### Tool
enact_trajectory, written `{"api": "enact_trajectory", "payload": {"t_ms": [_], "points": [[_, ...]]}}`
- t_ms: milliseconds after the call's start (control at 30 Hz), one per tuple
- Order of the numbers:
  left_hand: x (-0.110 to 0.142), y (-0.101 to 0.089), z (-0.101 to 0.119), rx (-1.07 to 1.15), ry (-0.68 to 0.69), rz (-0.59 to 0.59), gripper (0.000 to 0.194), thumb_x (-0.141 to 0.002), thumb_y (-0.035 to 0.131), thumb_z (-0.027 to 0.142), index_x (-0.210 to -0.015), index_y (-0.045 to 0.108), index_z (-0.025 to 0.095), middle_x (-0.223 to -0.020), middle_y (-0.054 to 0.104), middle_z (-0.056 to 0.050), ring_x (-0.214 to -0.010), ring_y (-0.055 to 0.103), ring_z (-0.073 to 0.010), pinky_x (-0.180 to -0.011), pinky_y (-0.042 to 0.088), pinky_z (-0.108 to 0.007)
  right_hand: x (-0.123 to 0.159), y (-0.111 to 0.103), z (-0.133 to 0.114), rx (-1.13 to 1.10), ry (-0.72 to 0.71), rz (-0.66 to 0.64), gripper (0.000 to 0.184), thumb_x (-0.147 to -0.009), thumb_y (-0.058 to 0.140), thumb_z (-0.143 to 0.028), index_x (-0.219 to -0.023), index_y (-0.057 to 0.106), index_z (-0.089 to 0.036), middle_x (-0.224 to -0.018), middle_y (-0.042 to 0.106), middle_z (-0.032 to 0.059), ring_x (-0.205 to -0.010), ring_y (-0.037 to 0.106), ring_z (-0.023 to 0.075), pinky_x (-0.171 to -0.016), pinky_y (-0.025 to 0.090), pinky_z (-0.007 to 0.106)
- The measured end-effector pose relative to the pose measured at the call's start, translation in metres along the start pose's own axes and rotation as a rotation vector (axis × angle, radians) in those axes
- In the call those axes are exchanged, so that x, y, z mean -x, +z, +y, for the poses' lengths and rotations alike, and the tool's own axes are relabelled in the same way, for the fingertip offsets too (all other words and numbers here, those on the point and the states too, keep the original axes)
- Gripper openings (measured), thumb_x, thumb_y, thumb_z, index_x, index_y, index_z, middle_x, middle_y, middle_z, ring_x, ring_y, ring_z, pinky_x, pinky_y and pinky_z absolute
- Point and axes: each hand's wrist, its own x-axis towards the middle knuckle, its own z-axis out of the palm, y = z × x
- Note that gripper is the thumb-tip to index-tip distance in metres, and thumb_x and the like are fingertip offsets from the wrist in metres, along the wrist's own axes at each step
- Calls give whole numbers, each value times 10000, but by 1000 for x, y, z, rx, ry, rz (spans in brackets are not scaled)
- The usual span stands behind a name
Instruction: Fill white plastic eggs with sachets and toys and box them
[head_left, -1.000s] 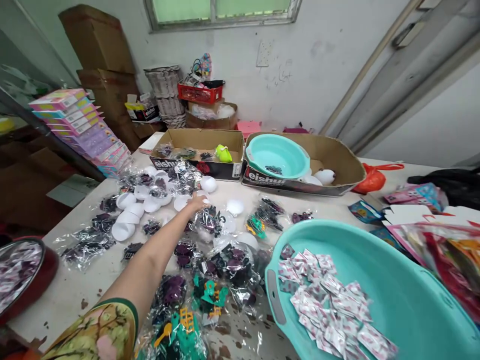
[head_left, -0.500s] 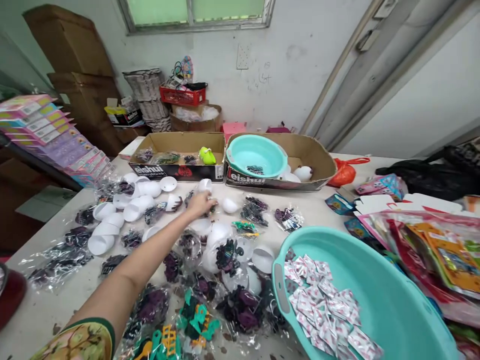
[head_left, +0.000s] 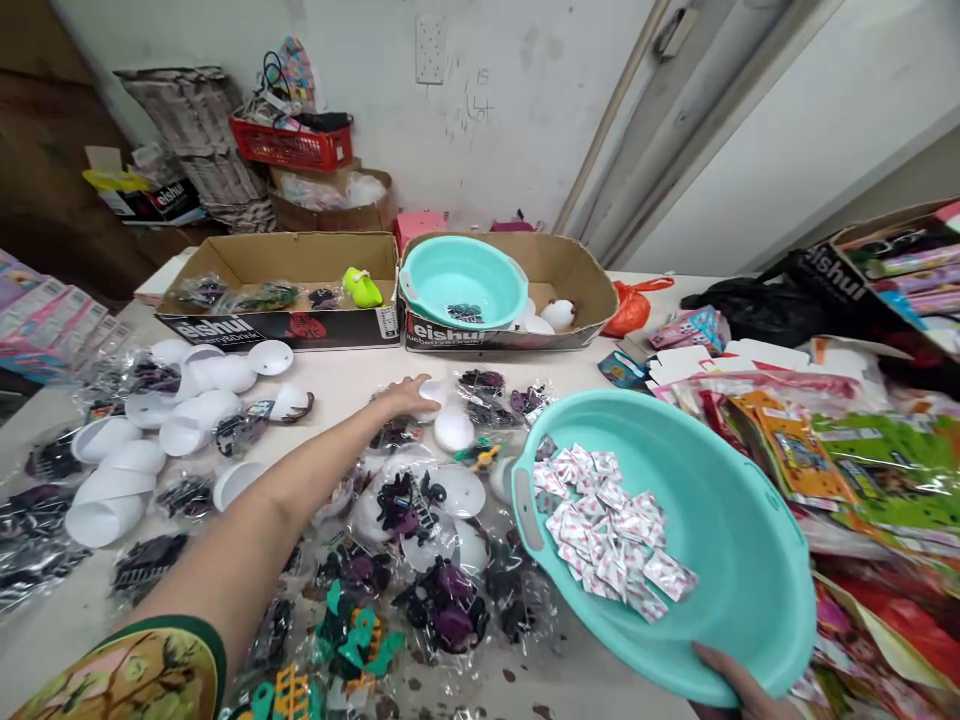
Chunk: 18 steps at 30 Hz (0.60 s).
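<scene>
My left hand (head_left: 407,396) reaches over the table with its fingers closed about a small white plastic eggshell half (head_left: 433,392). Close beside it lies another white shell (head_left: 454,428). My right hand (head_left: 735,680) is at the lower right, its thumb over the near rim of the large turquoise basin (head_left: 757,560); its other fingers are mostly hidden. Inside the basin is a heap of small white-and-pink sachets (head_left: 607,525). Clear bags of black and purple plastic parts (head_left: 450,605) lie between basin and left forearm, with green and orange parts (head_left: 356,640) nearby.
More white shells (head_left: 217,370) and bagged parts cover the table's left. Behind stand two cardboard trays (head_left: 345,335), one bearing a smaller turquoise basin (head_left: 491,260). An orange bag (head_left: 630,308) and colourful packaging (head_left: 862,450) lie to the right.
The view has turned to the right and come nearer. My right hand has appeared at the large basin's near rim. My left hand stays among the white shells.
</scene>
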Motion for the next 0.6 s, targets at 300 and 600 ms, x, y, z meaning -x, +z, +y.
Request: {"api": "enact_trajectory", "payload": {"t_ms": [300, 600], "points": [[87, 73, 83, -18, 83, -190, 1115, -432, 627, 855, -1400, 392, 353, -1382, 506, -157, -1200, 505, -448, -930, 420, -534, -17, 12, -49, -72, -171, -109, 641, -508, 759, -170, -1120, 615, -293, -1302, 600, 34, -1053, 646, 271, -665, 623, 265], [103, -51, -29, 15, -130, 294, 712, -841, 463, 603, -1444, 334, 248, -1513, 329, -149, -1408, 186, -413, -1056, 277, -579, 8, 84, -84, -69, -58, -306, 498, -512, 723, -116, -999, 636, -178, -1063, 699, 107, -924, 679, 288, -669, 632, 331]]}}
